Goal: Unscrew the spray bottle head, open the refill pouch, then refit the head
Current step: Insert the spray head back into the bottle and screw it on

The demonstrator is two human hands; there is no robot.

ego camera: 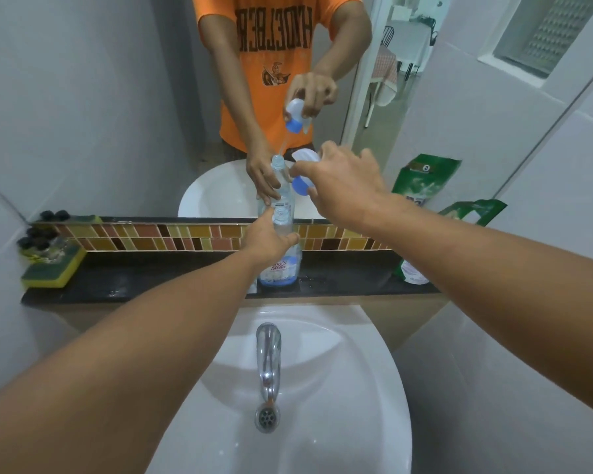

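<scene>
Dark ledge behind the white sink is carrying the spray bottle, its threaded neck bare. Left hand is gripping that neck while the right hand is pinching the spray head aloft. Green refill pouch is leaning at the ledge's right end, with a sponge at the left end.

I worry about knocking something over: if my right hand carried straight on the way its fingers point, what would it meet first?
Probably the mirror. The right hand, holding the spray head, points up-left above the open spray bottle; depth is unclear.
</scene>
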